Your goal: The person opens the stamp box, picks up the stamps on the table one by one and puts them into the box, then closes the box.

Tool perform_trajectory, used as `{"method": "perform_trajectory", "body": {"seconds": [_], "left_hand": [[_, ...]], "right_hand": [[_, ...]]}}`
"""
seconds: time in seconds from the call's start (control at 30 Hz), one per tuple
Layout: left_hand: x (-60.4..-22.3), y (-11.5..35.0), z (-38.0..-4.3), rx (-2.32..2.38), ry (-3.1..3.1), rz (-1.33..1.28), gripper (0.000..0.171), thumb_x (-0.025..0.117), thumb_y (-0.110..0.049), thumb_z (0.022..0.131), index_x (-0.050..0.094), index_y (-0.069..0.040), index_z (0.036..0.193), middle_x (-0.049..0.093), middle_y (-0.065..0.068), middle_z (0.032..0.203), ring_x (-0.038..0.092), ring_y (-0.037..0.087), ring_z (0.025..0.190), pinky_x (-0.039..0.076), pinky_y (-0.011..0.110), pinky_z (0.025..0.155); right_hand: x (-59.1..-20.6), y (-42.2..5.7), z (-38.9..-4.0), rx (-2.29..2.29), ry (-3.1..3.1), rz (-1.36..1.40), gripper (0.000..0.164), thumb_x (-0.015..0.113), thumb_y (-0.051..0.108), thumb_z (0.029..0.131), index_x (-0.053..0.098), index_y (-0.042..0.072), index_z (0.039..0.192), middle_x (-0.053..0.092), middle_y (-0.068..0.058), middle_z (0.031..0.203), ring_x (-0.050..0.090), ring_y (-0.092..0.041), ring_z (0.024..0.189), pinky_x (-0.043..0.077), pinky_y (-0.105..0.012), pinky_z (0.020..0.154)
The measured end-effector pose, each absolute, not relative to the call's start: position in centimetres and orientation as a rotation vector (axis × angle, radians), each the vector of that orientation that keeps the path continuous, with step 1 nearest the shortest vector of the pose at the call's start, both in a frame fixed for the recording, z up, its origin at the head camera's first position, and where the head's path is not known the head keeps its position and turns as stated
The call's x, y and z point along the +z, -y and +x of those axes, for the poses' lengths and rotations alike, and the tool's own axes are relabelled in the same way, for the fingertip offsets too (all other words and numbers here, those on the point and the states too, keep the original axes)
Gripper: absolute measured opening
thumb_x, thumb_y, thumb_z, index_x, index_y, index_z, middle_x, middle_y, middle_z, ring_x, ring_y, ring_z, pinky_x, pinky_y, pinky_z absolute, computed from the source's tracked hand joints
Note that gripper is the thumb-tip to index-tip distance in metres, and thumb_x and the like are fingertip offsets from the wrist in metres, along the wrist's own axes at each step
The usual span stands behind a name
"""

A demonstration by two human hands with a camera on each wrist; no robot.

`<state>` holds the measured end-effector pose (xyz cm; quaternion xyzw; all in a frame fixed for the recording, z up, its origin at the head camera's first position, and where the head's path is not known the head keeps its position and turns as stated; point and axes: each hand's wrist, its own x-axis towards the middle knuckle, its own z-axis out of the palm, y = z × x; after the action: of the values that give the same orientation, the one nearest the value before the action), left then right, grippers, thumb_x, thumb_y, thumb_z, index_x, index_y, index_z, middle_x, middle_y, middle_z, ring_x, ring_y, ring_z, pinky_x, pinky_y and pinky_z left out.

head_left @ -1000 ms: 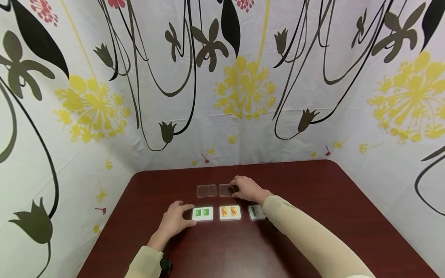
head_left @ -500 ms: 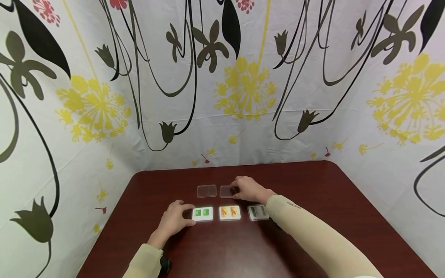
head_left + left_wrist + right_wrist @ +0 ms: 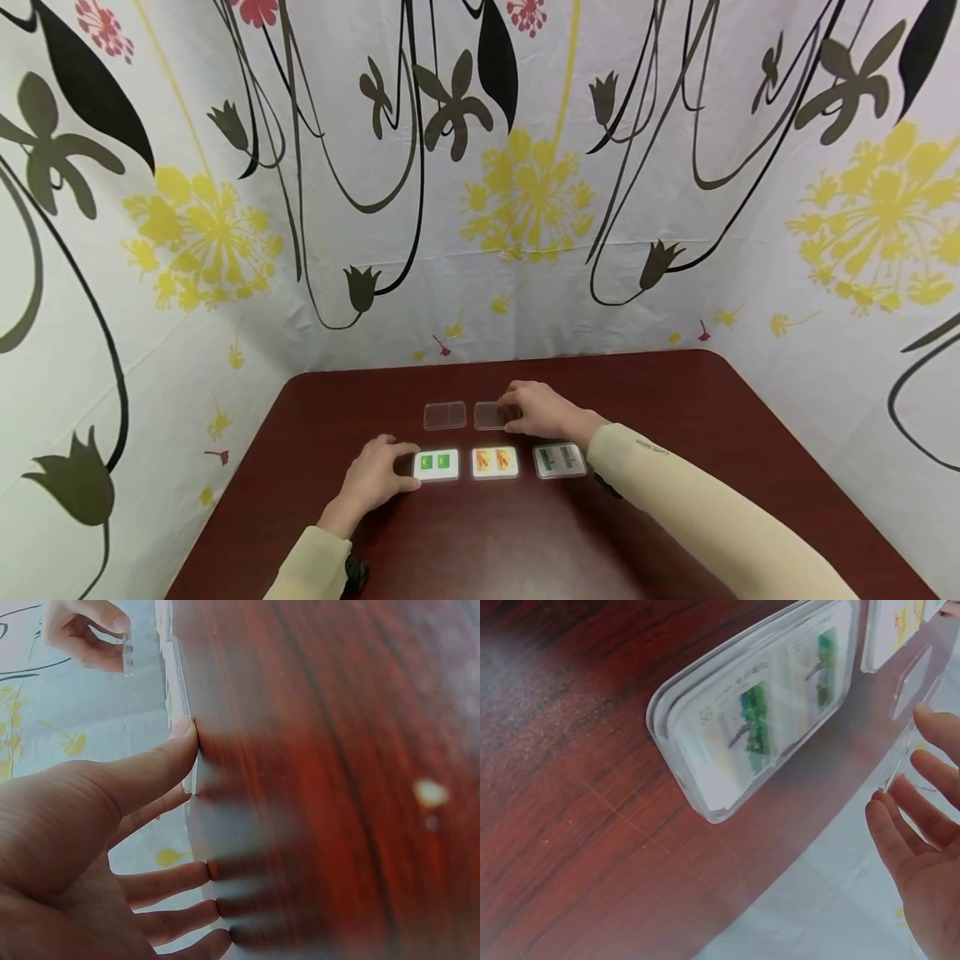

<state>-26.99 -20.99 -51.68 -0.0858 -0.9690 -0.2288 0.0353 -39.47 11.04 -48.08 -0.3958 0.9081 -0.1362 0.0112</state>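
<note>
My left hand (image 3: 375, 473) pinches the left end of a flat clear plastic case with two green pictures (image 3: 437, 464), thumb at the near edge and forefinger at the far one. In the left wrist view its other fingers (image 3: 176, 889) touch the tabletop. Farther back, my right hand (image 3: 546, 410) pinches a clear plastic lid (image 3: 489, 416) by its right end. The right wrist view catches only a sliver of that lid, past the fingertips. A case with orange pictures (image 3: 495, 462) and one with dark green pictures (image 3: 558, 460) continue the front row.
Another clear lid (image 3: 445, 415) lies on the dark red wooden table (image 3: 480, 542), left of the held one. A flower-printed curtain (image 3: 480, 308) hangs around the table's back and sides. My right forearm (image 3: 697, 508) reaches past the right-hand case.
The right hand has shifted slightly right with its lid, widening the gap to the other lid. More of the dark green case shows beside the sleeve. The left hand keeps its hold.
</note>
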Motion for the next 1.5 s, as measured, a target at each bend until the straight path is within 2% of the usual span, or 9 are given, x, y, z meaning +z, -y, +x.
{"method": "perform_trajectory", "body": {"seconds": [0.37,0.7,0.9,1.23,1.5], "left_hand": [[-51.4,20.9,-27.1,-0.697,2.999,-0.267,0.053,0.088,-0.031,0.079,0.071,-0.019,0.128,0.055,0.02,0.135,0.052,0.04,0.122,0.048,0.061,0.089],[-51.3,21.0,-26.9,-0.687,3.014,-0.264,0.053,0.087,-0.031,0.08,0.07,-0.019,0.129,0.054,0.021,0.137,0.05,0.041,0.124,0.048,0.061,0.089],[-51.3,21.0,-27.0,-0.68,3.013,-0.269,0.053,0.087,-0.031,0.08,0.07,-0.019,0.129,0.054,0.021,0.136,0.05,0.041,0.124,0.048,0.062,0.089],[-51.2,21.1,-26.7,-0.692,3.014,-0.273,0.055,0.087,-0.03,0.081,0.068,-0.018,0.131,0.054,0.021,0.136,0.05,0.04,0.124,0.048,0.062,0.09],[-51.0,20.9,-26.7,-0.684,3.019,-0.269,0.054,0.086,-0.03,0.081,0.068,-0.019,0.131,0.053,0.021,0.137,0.05,0.041,0.125,0.047,0.062,0.091]], "right_hand": [[-47.5,-11.2,-37.3,-0.482,-2.752,-1.305,0.042,0.077,0.03,0.091,0.069,0.017,0.13,0.062,0.001,0.113,0.061,-0.018,0.095,0.05,-0.031,0.076],[-48.1,-11.2,-35.7,-0.453,-2.721,-1.385,0.04,0.077,0.029,0.091,0.069,0.02,0.129,0.063,0.0,0.116,0.062,-0.018,0.096,0.05,-0.03,0.076],[-48.6,-11.3,-34.8,-0.435,-2.715,-1.396,0.042,0.079,0.028,0.089,0.07,0.019,0.129,0.063,0.003,0.114,0.061,-0.014,0.096,0.051,-0.027,0.077],[-49.4,-11.5,-34.2,-0.457,-2.695,-1.362,0.044,0.078,0.03,0.09,0.068,0.021,0.133,0.062,0.004,0.115,0.06,-0.011,0.096,0.05,-0.026,0.077],[-50.0,-11.4,-34.2,-0.401,-2.716,-1.459,0.043,0.078,0.03,0.089,0.069,0.02,0.13,0.062,0.004,0.113,0.059,-0.009,0.095,0.05,-0.026,0.078]]}}
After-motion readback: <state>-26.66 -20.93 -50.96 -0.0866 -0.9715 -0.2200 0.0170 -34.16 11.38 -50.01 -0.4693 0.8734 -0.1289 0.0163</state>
